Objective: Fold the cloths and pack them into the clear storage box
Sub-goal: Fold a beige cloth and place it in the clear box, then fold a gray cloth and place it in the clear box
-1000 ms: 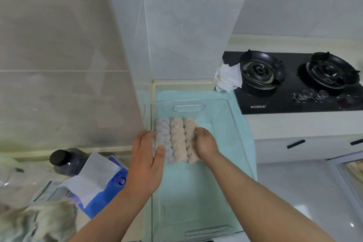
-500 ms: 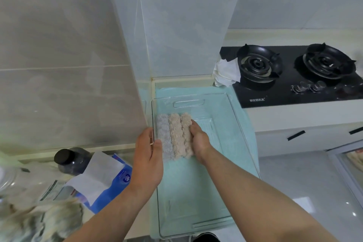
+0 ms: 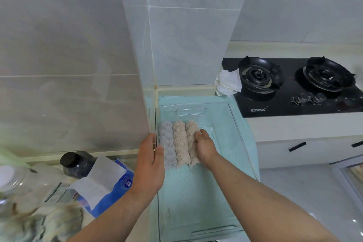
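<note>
At the bottom of the frame two bare arms reach up toward the middle. In the lower left corner lies a fuzzy heap of cloth (image 3: 45, 224), too blurry to tell more. Just above it sits a blue tissue pack (image 3: 122, 184) with a white sheet (image 3: 98, 180) sticking out. A dark jar with a black lid (image 3: 75, 165) stands behind the pack.

The clear storage box (image 3: 216, 108) fills the bottom middle of the frame. It rests on a light green mat (image 3: 250, 143).

The left hand (image 3: 151, 161) is at the box's left wall. Its fingers lie outside the wall and its thumb is inside, so it pinches the wall. The thumb touches the grey rolled cloth (image 3: 167, 143).

Three rolled cloths lie side by side in the far left part of the box, touching each other: the grey one on the left, a beige one (image 3: 180, 143) in the middle and another beige one (image 3: 190, 137) on the right.

The right hand (image 3: 205, 148) is inside the box and presses against the right beige roll. Its fingers are close together and bent down. The tips are hidden, so I cannot tell if it grips the roll or only pushes it.

Farther up on the right is a black gas stove (image 3: 294, 92) with two burners. A crumpled white rag (image 3: 227, 82) lies at its left edge. A pale tiled wall (image 3: 186, 35) stands behind the box.
</note>
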Available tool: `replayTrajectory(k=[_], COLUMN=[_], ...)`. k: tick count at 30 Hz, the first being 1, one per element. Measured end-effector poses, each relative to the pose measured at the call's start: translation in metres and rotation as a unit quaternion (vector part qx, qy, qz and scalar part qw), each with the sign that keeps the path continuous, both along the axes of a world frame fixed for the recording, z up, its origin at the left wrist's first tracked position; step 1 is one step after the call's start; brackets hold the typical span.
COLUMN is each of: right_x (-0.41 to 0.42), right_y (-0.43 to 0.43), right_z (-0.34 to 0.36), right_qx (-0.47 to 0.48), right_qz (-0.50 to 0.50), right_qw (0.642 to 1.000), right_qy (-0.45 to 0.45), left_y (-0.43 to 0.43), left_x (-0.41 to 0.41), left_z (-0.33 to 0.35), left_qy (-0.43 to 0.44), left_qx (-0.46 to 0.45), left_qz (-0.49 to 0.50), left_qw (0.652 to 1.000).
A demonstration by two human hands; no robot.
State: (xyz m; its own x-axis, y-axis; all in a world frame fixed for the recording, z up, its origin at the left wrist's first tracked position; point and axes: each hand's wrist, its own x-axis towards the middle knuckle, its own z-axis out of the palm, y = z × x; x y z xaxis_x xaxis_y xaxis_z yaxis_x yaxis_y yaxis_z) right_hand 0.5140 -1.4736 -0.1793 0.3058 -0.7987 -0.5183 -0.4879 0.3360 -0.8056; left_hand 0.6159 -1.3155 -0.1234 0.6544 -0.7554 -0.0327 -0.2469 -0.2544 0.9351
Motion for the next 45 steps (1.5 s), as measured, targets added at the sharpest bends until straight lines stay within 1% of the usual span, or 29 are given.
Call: replayTrajectory(k=[3, 5, 7, 9, 11, 13, 15, 17, 20, 25, 27, 30, 33, 39, 42, 45], right_x=[-0.002, -0.005, -0.008, -0.013, -0.020, -0.029, -0.037, -0.045, -0.061, -0.088, -0.098, -0.111, -0.122, -0.151, -0.173, -0.207], right_y=[-0.005, -0.008, -0.012, -0.019, -0.025, -0.029, -0.030, -0.029, -0.020, 0.016, 0.041, 0.086, 0.133, 0.237, 0.299, 0.365], right_z=[0.006, 0.015, 0.037, 0.063, 0.088, 0.111, 0.126, 0.134, 0.144, 0.153, 0.155, 0.157, 0.165, 0.188, 0.189, 0.186], right_qx=[0.012, 0.002, -0.025, -0.076, -0.118, -0.127, -0.128, -0.136, -0.168, -0.160, -0.147, -0.146, -0.143, -0.159, -0.166, -0.150], right_qz=[0.008, 0.015, 0.040, 0.077, 0.123, 0.162, 0.196, 0.244, 0.328, 0.401, 0.449, 0.534, 0.591, 0.695, 0.735, 0.771], right_qw=[1.000, 1.000, 0.999, 0.994, 0.985, 0.977, 0.968, 0.955, 0.924, 0.889, 0.866, 0.817, 0.778, 0.680, 0.632, 0.591], right_qy=[0.013, 0.011, 0.008, -0.001, -0.030, -0.064, -0.089, -0.096, -0.101, -0.153, -0.167, -0.161, -0.157, -0.170, -0.180, -0.184], left_y=[0.001, 0.001, 0.003, 0.007, 0.012, 0.017, 0.022, 0.031, 0.051, 0.107, 0.136, 0.190, 0.249, 0.349, 0.403, 0.462], left_x=[-0.001, -0.003, -0.003, 0.000, 0.005, 0.009, 0.008, 0.003, -0.023, -0.105, -0.142, -0.188, -0.228, -0.333, -0.390, -0.450], left_z=[0.002, 0.005, 0.009, 0.011, 0.015, 0.024, 0.040, 0.058, 0.081, 0.095, 0.097, 0.106, 0.122, 0.122, 0.116, 0.111], left_qy=[-0.001, -0.001, 0.017, 0.034, 0.048, 0.077, 0.069, 0.056, 0.039, 0.027, 0.016, -0.005, -0.017, -0.032, -0.028, -0.014], left_qx=[0.010, 0.009, 0.003, -0.008, -0.025, -0.053, -0.069, -0.077, -0.105, -0.114, -0.105, -0.068, -0.046, -0.049, -0.079, -0.102], left_qz=[0.005, 0.016, 0.028, 0.042, 0.068, 0.097, 0.122, 0.161, 0.235, 0.343, 0.373, 0.410, 0.469, 0.589, 0.648, 0.697], left_qw=[1.000, 1.000, 0.999, 0.998, 0.996, 0.991, 0.988, 0.982, 0.966, 0.932, 0.922, 0.909, 0.882, 0.806, 0.757, 0.710])
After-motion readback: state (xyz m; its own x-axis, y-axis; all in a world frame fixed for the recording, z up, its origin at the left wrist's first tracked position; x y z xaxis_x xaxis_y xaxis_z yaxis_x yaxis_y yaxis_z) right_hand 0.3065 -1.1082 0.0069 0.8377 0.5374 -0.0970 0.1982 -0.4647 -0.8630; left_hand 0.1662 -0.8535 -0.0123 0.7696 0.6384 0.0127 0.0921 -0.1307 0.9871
